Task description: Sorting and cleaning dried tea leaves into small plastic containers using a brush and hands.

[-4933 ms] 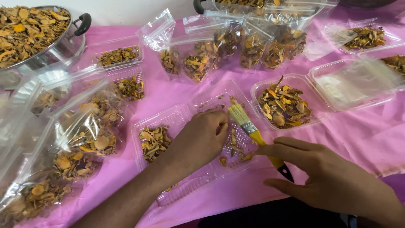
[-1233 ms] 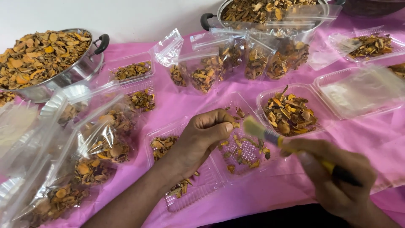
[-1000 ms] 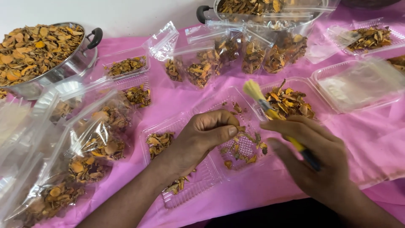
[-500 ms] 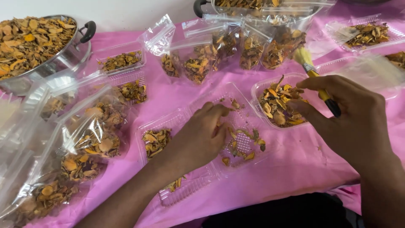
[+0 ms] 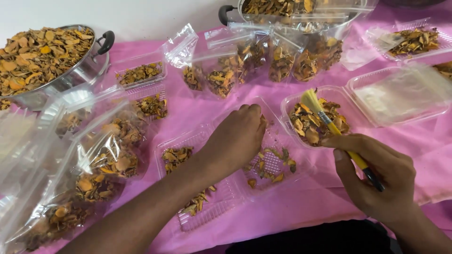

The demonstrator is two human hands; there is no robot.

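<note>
Left hand in the open clamshell, right hand holding the brush.

Far to the left of my left hand (image 5: 238, 136): a metal pot (image 5: 70, 77) heaped with dried orange slices, with clear zip bags (image 5: 94, 160) of the same slices nearer to me. My left hand lies palm down in an open clear plastic clamshell tray (image 5: 226, 188), fingers curled together over the loose slices (image 5: 268, 164); I cannot tell if anything is pinched under them. More slices sit in the tray's half below my forearm. Just right of that hand, a filled clear container (image 5: 318, 124). My right hand (image 5: 376, 181) is closed around a yellow-handled brush (image 5: 336, 131), bristles up over that container. Beyond it to the right, a lidded container (image 5: 400, 94) on the pink cloth (image 5: 301, 211).
</note>
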